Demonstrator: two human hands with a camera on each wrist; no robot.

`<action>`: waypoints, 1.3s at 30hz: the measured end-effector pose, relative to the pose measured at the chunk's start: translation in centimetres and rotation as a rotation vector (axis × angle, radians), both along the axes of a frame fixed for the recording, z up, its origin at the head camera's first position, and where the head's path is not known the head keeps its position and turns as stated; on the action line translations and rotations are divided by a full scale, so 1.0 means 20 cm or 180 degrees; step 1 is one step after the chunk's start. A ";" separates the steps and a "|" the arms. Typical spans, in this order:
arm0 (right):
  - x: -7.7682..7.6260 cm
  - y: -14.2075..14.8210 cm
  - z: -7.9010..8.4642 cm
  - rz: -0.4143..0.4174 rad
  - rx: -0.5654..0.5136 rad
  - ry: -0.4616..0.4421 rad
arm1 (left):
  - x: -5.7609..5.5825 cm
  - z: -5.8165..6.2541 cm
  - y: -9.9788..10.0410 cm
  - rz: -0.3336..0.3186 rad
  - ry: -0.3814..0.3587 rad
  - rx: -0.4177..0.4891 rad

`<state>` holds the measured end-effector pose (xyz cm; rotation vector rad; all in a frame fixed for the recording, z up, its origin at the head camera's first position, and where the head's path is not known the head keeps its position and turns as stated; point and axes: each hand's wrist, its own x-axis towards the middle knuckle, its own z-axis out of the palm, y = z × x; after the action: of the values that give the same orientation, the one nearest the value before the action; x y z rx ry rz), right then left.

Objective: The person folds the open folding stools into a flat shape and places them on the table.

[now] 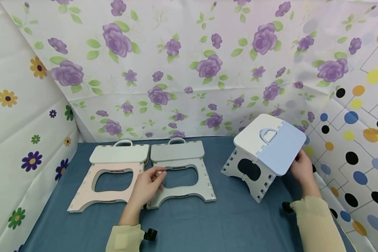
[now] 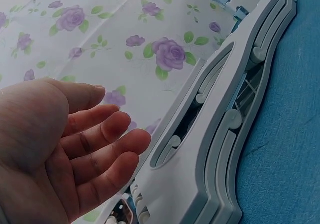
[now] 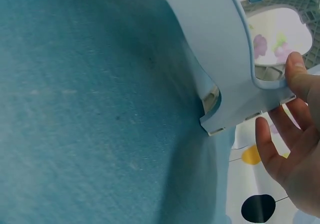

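An unfolded folding stool [image 1: 282, 147] with a half white, half light blue seat stands at the right, its seat slanted in the head view. My right hand [image 1: 302, 167] holds its right side under the seat edge. In the right wrist view, the thumb of that hand [image 3: 305, 129] lies on the light blue leg panel and fingers go behind its edge. My left hand [image 1: 147, 185] hovers over the inner edges of two flat folded stools, one pink and white [image 1: 85, 182], one grey [image 1: 204, 178]. Its fingers are loosely bent, holding nothing, apart from the grey stool in the left wrist view.
Blue cloth [image 1: 208, 227] covers the table. A floral curtain [image 1: 189, 70] hangs behind it, with a flowered cloth [image 1: 25, 133] on the left and a dotted cloth [image 1: 362, 147] close beside the right hand. Both folded stools lie side by side near the back.
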<state>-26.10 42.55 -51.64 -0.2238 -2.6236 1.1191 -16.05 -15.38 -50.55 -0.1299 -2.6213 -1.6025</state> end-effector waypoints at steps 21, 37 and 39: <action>0.20 -0.12 -0.04 -0.0832 -0.0635 -0.0203 | 0.00 0.01 0.00 -0.0067 -0.0007 0.0024; 0.35 -0.14 0.01 -0.1011 -0.0554 -0.0260 | 0.01 0.00 0.02 -0.0074 -0.0058 0.0044; 0.34 -0.15 0.02 -0.0984 -0.0571 -0.0319 | 0.01 0.00 0.02 -0.0063 -0.0058 0.0047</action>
<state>-19.22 39.60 -51.22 -0.7129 -2.4576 1.2569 -15.90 -15.02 -50.47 -0.1415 -2.6294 -1.6365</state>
